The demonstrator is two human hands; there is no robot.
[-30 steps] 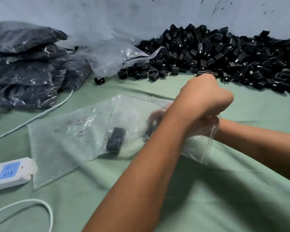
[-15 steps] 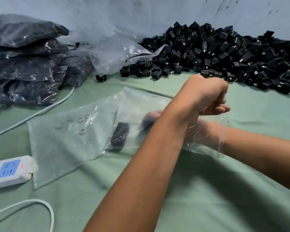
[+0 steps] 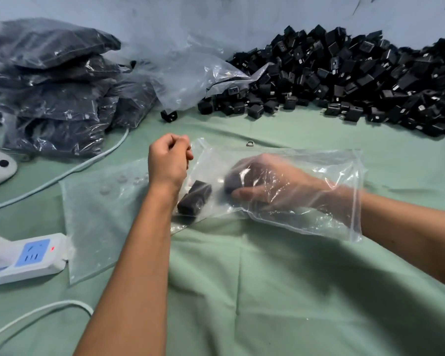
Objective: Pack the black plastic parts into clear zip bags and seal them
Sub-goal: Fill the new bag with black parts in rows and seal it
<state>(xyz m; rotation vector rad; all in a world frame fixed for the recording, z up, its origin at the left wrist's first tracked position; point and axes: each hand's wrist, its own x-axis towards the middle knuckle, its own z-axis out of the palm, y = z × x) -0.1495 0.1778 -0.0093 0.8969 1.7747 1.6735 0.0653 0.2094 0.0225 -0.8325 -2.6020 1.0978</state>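
Right hand (image 3: 265, 183) reaches deep inside the clear zip bag (image 3: 326, 163), fingers curled round a black part (image 3: 233, 181) — a second part (image 3: 194, 201) lies inside near the bag's closed end. Left hand (image 3: 168, 160), fisted, pinches the bag's far edge. Loose parts pile (image 3: 344, 73) behind.

What I can't make out from here

My right hand (image 3: 272, 185) is blurred behind the clear bag (image 3: 319, 214), the part it grips indistinct; the black pile (image 3: 357, 80) runs off the right edge, and the power strip (image 3: 28, 255) is cut off left.
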